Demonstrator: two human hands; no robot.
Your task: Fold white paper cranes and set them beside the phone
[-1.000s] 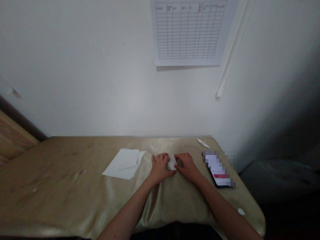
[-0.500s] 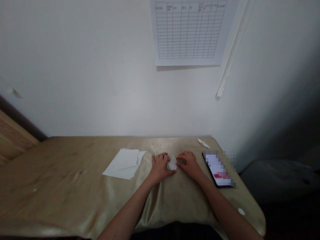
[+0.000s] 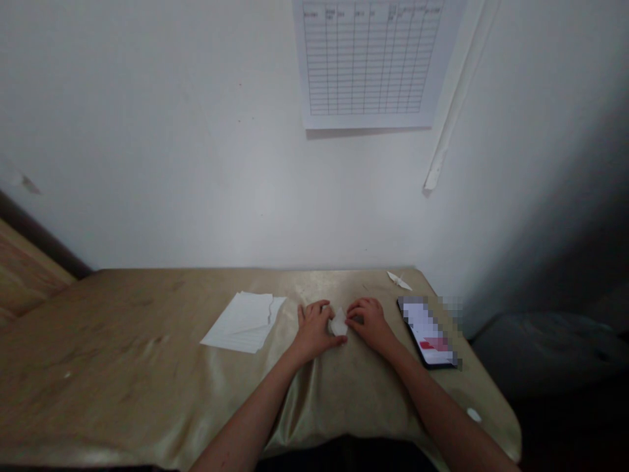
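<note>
Paper [image 3: 339, 324] apparently between fingers [image 3: 337, 341].

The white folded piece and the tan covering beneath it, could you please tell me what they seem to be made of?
Folded piece: probably thin paper, matte white, judging by its flat faces and pointed tip.
Tan covering: perhaps satiny cloth or soft vinyl; it shines softly and gathers in loose folds.

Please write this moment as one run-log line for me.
left hand: holds folded paper | right hand: fingertips at paper's right edge | left: paper sheets | right: smartphone, origami crane
</note>
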